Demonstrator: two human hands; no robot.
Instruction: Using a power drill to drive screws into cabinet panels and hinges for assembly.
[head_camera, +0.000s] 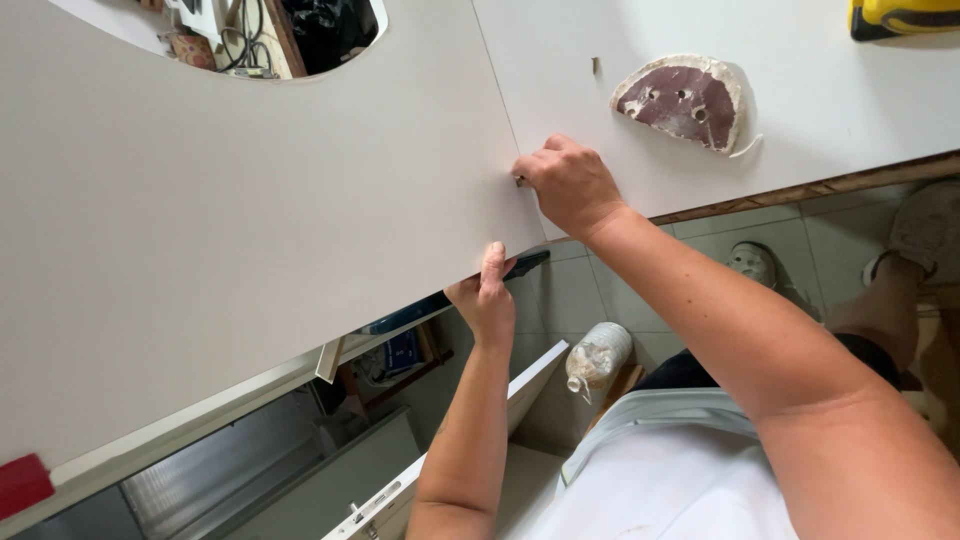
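Head view: left hand (487, 297) grip pinches white panel (230, 220) edge; right hand (568, 183) fisted on top.

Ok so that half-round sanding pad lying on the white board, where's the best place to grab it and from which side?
Probably by its straight edge. The half-round sanding pad lies flat on the white board, clear of the right hand, so coming from above with fingers across the flat side and thumb on the curved rim seems easiest. The thin, worn rim gives little to pinch elsewhere.

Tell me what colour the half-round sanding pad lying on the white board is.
The sanding pad is dark maroon with whitish dusty edges, seen in the head view.
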